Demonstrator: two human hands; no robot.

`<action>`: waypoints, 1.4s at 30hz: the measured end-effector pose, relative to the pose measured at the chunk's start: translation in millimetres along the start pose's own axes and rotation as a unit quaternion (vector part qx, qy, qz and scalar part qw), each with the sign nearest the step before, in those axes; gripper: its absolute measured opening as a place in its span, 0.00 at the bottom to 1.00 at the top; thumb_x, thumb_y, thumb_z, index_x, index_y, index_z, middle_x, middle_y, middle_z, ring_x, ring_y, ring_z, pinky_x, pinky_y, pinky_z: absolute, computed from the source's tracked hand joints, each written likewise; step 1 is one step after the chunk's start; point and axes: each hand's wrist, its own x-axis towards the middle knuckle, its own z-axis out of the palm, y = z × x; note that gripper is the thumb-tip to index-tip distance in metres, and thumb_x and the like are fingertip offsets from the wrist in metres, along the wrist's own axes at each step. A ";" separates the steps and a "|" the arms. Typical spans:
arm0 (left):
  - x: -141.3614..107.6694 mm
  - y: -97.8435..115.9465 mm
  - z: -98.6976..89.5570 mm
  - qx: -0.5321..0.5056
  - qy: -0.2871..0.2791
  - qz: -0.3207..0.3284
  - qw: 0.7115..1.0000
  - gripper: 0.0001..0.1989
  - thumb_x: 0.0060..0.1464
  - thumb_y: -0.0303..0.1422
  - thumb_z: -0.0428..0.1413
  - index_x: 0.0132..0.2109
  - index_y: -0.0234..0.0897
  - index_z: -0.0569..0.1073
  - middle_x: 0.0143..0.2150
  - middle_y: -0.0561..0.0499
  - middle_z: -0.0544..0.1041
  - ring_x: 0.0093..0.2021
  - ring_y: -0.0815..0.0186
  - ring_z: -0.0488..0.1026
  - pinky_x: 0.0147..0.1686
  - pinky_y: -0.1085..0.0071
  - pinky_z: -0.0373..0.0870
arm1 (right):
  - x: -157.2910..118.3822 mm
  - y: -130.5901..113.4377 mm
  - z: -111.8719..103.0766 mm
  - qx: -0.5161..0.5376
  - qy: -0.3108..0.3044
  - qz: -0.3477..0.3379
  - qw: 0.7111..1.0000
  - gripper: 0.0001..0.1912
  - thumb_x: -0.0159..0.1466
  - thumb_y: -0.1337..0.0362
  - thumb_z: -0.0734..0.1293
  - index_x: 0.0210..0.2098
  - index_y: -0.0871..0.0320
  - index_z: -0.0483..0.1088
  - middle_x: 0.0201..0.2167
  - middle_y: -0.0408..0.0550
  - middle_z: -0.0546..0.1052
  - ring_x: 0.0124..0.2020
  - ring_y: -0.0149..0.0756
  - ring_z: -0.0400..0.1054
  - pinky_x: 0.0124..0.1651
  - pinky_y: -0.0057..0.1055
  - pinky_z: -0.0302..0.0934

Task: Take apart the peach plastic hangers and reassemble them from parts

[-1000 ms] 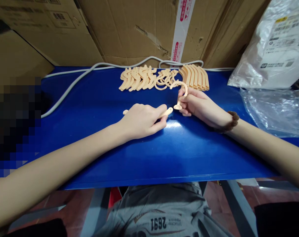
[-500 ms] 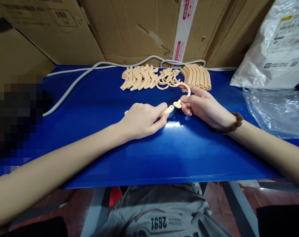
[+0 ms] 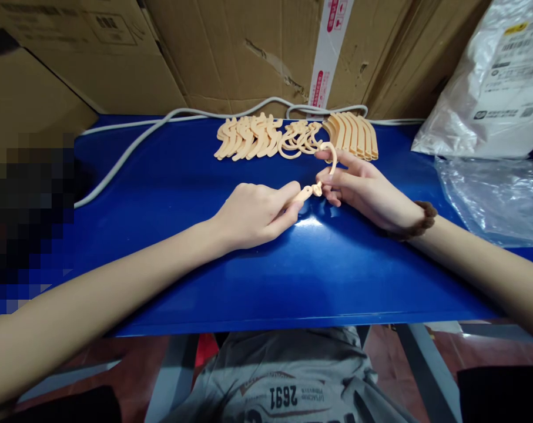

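My left hand [image 3: 261,214] is closed around a cream plastic hanger arm [image 3: 304,194]. Most of that piece is hidden in the fist, and its rounded end with a small hole sticks out past the thumb. Opposite it, my right hand [image 3: 358,179] pinches a cream hanger hook [image 3: 334,157] by its stem, the curve pointing up. The hook's round base [image 3: 317,190] is right beside the arm's holed end; whether the two touch I cannot tell. A brown fuzzy band [image 3: 418,222] circles the right wrist.
Along the back of the blue table [image 3: 266,288] lie wavy cream pieces [image 3: 248,138], a heap of hooks [image 3: 298,141] and a row of curved arms [image 3: 352,135]. Behind them run a white cable [image 3: 173,117] and cardboard boxes [image 3: 248,53]. Plastic packaging [image 3: 490,100] stands at right.
The hook has turned in my right fingers, so its round base is seen more edge-on and sits closer to the arm's end. My left hand has hardly moved.
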 end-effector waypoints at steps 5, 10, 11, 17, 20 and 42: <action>-2.1 -1.2 2.0 0.004 0.036 0.013 0.999 0.18 0.72 0.39 0.42 0.39 0.36 0.72 0.25 0.53 0.73 0.23 0.65 0.68 0.24 0.69 0.49 | 0.3 0.7 -2.0 0.004 -0.005 0.005 1.000 0.29 0.60 0.66 0.77 0.58 0.58 0.66 0.32 0.39 0.77 0.28 0.26 0.67 0.29 0.25 0.61; -2.9 -2.4 3.3 0.012 0.077 0.046 0.996 0.17 0.74 0.35 0.44 0.41 0.35 0.74 0.31 0.50 0.75 0.33 0.63 0.72 0.29 0.69 0.58 | 1.6 1.7 -3.8 0.017 -0.006 0.005 1.000 0.32 0.59 0.64 0.79 0.59 0.58 0.66 0.31 0.39 0.76 0.29 0.27 0.68 0.29 0.25 0.61; -2.6 -2.9 3.6 0.013 0.079 0.053 0.995 0.17 0.74 0.35 0.44 0.42 0.34 0.74 0.32 0.50 0.74 0.34 0.63 0.72 0.30 0.69 0.60 | 1.7 1.8 -4.2 0.018 -0.004 0.006 1.000 0.31 0.60 0.65 0.78 0.59 0.58 0.66 0.32 0.39 0.76 0.30 0.27 0.69 0.30 0.25 0.62; 0.8 -6.2 5.0 -0.012 0.056 0.063 0.996 0.17 0.75 0.34 0.41 0.42 0.35 0.71 0.34 0.48 0.73 0.38 0.60 0.70 0.37 0.66 0.65 | 1.0 0.4 -4.5 0.023 -0.001 0.014 1.000 0.25 0.60 0.66 0.77 0.55 0.57 0.70 0.33 0.41 0.75 0.31 0.28 0.69 0.32 0.26 0.64; 2.0 -7.1 4.9 -0.019 0.046 0.064 0.997 0.17 0.75 0.34 0.40 0.41 0.36 0.70 0.34 0.47 0.73 0.38 0.59 0.69 0.39 0.65 0.66 | 1.2 -0.3 -3.6 0.030 0.002 0.013 0.999 0.26 0.59 0.66 0.78 0.55 0.57 0.70 0.32 0.39 0.74 0.30 0.27 0.67 0.31 0.27 0.63; 3.0 -9.4 7.0 0.014 0.042 0.073 0.996 0.21 0.76 0.35 0.39 0.45 0.32 0.74 0.37 0.44 0.76 0.37 0.58 0.68 0.37 0.64 0.63 | 2.8 1.1 -5.1 0.029 0.021 0.007 0.999 0.33 0.56 0.68 0.79 0.56 0.55 0.65 0.33 0.39 0.76 0.30 0.28 0.67 0.32 0.27 0.63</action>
